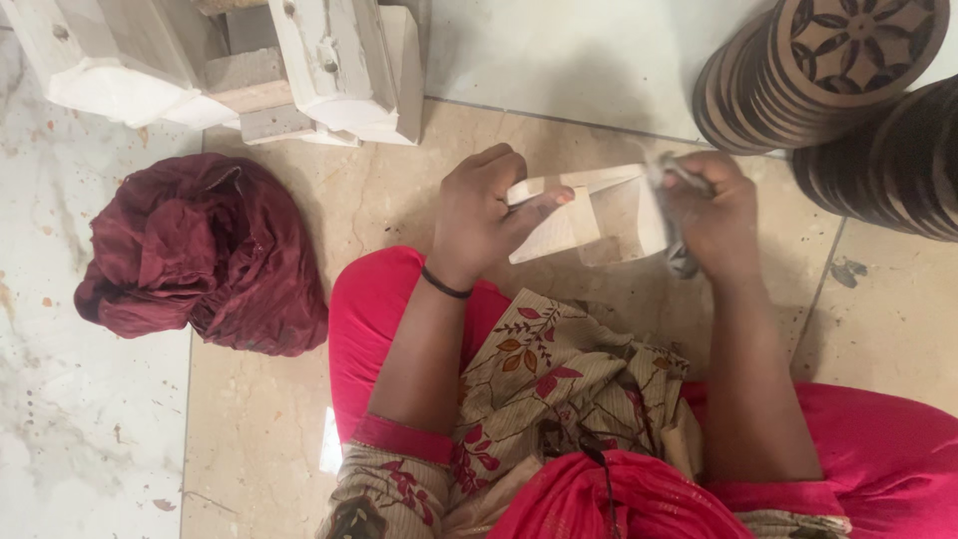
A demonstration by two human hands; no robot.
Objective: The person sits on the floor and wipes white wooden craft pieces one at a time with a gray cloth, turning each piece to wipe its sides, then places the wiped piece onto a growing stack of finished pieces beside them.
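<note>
My left hand (484, 212) grips a pale wooden frame piece (589, 215), thumb laid along its left bar. My right hand (714, 210) is closed on a small grey, crumpled scrap (671, 180), pressed against the frame's right end. Both hands hover above the beige tiled floor, just over my lap in pink trousers and a floral tunic. A black band circles my left wrist.
A bundled maroon cloth (205, 255) lies on the floor at left. White-painted wooden blocks (329, 65) stand at the top left. Stacks of round dark carved wooden discs (818, 70) lean at the top right, a second stack (893, 160) beside them.
</note>
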